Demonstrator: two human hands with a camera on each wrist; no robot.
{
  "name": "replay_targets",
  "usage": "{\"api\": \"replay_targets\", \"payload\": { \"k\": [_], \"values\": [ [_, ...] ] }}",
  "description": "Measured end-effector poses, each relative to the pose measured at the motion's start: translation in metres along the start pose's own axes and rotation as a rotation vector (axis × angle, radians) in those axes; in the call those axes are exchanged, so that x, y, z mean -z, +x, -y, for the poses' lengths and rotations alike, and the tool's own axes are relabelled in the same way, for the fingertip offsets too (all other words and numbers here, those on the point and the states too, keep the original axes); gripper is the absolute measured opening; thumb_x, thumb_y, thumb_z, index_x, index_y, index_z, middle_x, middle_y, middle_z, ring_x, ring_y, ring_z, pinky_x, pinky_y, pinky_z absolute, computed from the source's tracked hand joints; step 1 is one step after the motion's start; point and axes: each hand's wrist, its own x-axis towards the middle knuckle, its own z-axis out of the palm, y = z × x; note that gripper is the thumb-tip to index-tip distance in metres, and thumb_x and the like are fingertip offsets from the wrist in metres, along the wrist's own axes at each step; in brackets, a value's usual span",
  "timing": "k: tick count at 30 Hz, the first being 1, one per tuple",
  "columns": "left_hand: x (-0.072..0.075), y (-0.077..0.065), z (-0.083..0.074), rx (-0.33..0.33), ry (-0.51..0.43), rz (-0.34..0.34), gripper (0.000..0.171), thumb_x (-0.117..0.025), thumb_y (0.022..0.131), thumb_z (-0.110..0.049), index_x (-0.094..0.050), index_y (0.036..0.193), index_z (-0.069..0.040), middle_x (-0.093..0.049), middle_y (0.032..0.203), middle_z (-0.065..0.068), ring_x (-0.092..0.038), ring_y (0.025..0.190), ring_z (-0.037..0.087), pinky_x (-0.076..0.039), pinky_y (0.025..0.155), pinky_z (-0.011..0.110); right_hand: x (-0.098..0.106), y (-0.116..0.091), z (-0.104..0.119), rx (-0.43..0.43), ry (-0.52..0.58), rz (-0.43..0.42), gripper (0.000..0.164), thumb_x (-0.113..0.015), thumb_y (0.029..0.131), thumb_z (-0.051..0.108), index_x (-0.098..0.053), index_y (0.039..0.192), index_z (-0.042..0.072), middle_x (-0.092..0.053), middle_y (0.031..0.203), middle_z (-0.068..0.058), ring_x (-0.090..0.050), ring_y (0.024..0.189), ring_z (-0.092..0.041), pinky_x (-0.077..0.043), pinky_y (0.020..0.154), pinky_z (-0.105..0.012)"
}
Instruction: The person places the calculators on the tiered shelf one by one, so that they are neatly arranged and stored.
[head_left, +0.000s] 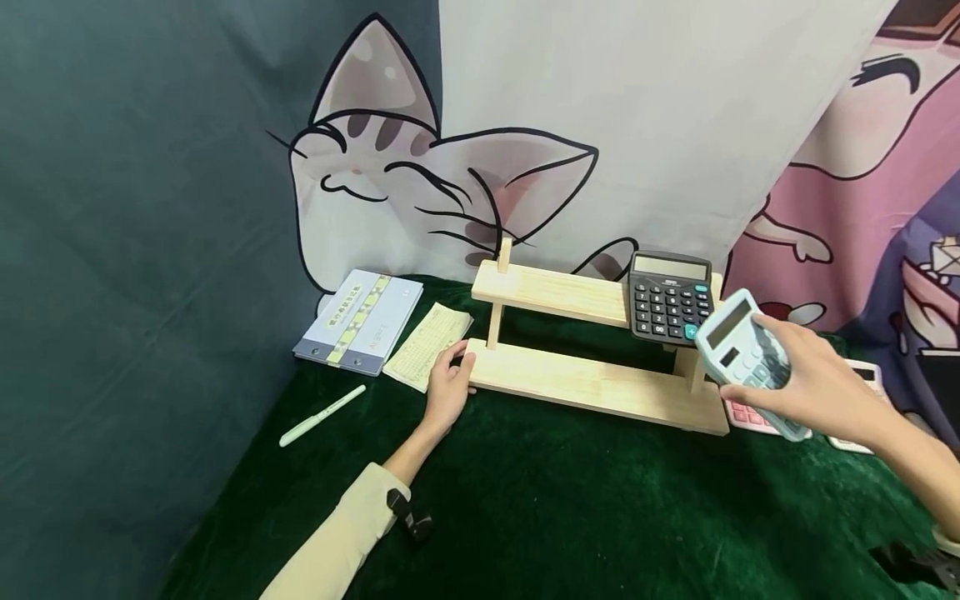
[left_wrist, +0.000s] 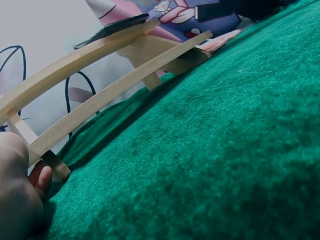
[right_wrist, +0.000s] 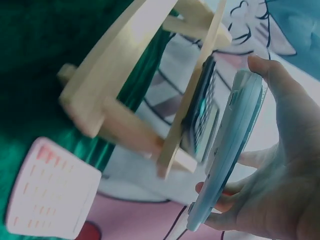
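Observation:
My right hand (head_left: 825, 379) grips a light blue calculator (head_left: 738, 342), tilted in the air before the right end of a two-tier wooden shelf (head_left: 555, 371). In the right wrist view the light blue calculator (right_wrist: 230, 150) is seen edge-on, with the thumb on one edge and fingers round the other side. A black calculator (head_left: 670, 304) leans on the shelf's upper tier at the right. My left hand (head_left: 448, 392) holds the left end of the lower board, its thumb on top; the left wrist view shows a fingertip (left_wrist: 44, 177) under the board.
Left of the shelf lie a notebook (head_left: 367, 321), a yellowish paper pad (head_left: 427, 346) and a pale green pen (head_left: 322, 415). A pink calculator (head_left: 750, 417) and a white-edged one (head_left: 866, 375) lie at the right on the green cloth (head_left: 570, 500). A cat-print curtain hangs behind.

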Motion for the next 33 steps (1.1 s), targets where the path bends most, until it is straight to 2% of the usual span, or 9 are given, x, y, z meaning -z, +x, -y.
{"api": "replay_targets", "payload": {
  "k": [2, 7, 10, 14, 19, 23, 28, 33],
  "values": [
    [-0.001, 0.002, 0.005, -0.018, -0.003, -0.005, 0.04, -0.057, 0.103, -0.023, -0.055, 0.138, -0.004, -0.052, 0.129, 0.017, -0.058, 0.067, 0.01, -0.059, 0.057, 0.028, 0.001, 0.006, 0.01, 0.017, 0.011, 0.004, 0.111, -0.09, 0.07, 0.044, -0.031, 0.152, -0.002, -0.051, 0.123, -0.028, -0.048, 0.096, -0.036, -0.038, 0.062, -0.027],
    [0.002, -0.008, -0.014, -0.025, 0.006, 0.0, 0.04, -0.056, 0.103, -0.015, -0.053, 0.138, 0.004, -0.052, 0.128, 0.024, -0.058, 0.066, 0.014, -0.061, 0.063, 0.046, 0.001, 0.026, 0.035, 0.059, 0.007, 0.009, 0.11, -0.089, 0.069, 0.048, -0.033, 0.152, 0.001, -0.05, 0.13, -0.025, -0.048, 0.101, -0.035, -0.04, 0.067, -0.034],
    [0.003, -0.013, -0.024, -0.024, 0.019, 0.006, 0.04, -0.055, 0.103, -0.013, -0.053, 0.138, 0.006, -0.052, 0.127, 0.024, -0.058, 0.067, 0.017, -0.06, 0.067, 0.053, 0.003, 0.04, 0.052, 0.075, -0.011, 0.027, 0.109, -0.087, 0.07, 0.052, -0.033, 0.153, 0.006, -0.048, 0.134, -0.022, -0.047, 0.103, -0.033, -0.041, 0.069, -0.036],
    [0.002, -0.013, -0.026, -0.023, 0.018, 0.015, 0.04, -0.055, 0.103, -0.014, -0.052, 0.138, 0.006, -0.052, 0.128, 0.024, -0.058, 0.069, 0.019, -0.06, 0.068, 0.054, 0.005, 0.06, 0.074, 0.083, -0.008, 0.065, 0.11, -0.083, 0.072, 0.057, -0.029, 0.156, 0.012, -0.043, 0.142, -0.021, -0.045, 0.11, -0.034, -0.043, 0.075, -0.043],
    [0.001, -0.011, -0.025, -0.019, 0.006, 0.009, 0.04, -0.055, 0.103, -0.012, -0.052, 0.138, 0.006, -0.052, 0.128, 0.024, -0.059, 0.07, 0.021, -0.06, 0.066, 0.052, 0.0, 0.088, 0.101, 0.098, 0.011, 0.081, 0.11, -0.079, 0.074, 0.06, -0.025, 0.158, 0.013, -0.038, 0.149, -0.022, -0.044, 0.115, -0.034, -0.045, 0.086, -0.05],
    [0.001, -0.011, -0.024, -0.028, 0.002, -0.002, 0.039, -0.056, 0.103, -0.012, -0.053, 0.137, 0.006, -0.052, 0.128, 0.024, -0.059, 0.069, 0.02, -0.061, 0.065, 0.051, -0.011, 0.108, 0.126, 0.103, 0.017, 0.085, 0.108, -0.077, 0.075, 0.062, -0.027, 0.157, 0.012, -0.042, 0.144, -0.024, -0.045, 0.111, -0.035, -0.044, 0.084, -0.047],
    [-0.001, -0.011, -0.024, -0.038, 0.007, 0.02, 0.04, -0.055, 0.103, -0.013, -0.052, 0.138, 0.007, -0.052, 0.128, 0.025, -0.059, 0.068, 0.018, -0.061, 0.065, 0.049, -0.03, 0.129, 0.151, 0.067, 0.022, 0.085, 0.107, -0.073, 0.075, 0.067, -0.03, 0.155, 0.009, -0.049, 0.131, -0.023, -0.048, 0.102, -0.034, -0.045, 0.076, -0.041],
    [0.002, -0.012, -0.024, -0.026, 0.019, 0.004, 0.04, -0.055, 0.103, -0.013, -0.052, 0.138, 0.006, -0.052, 0.129, 0.024, -0.059, 0.069, 0.02, -0.061, 0.066, 0.049, -0.049, 0.155, 0.16, 0.001, -0.03, 0.122, 0.105, -0.069, 0.076, 0.07, -0.031, 0.152, 0.009, -0.048, 0.123, -0.025, -0.045, 0.102, -0.036, -0.045, 0.079, -0.047]
  ]
}}
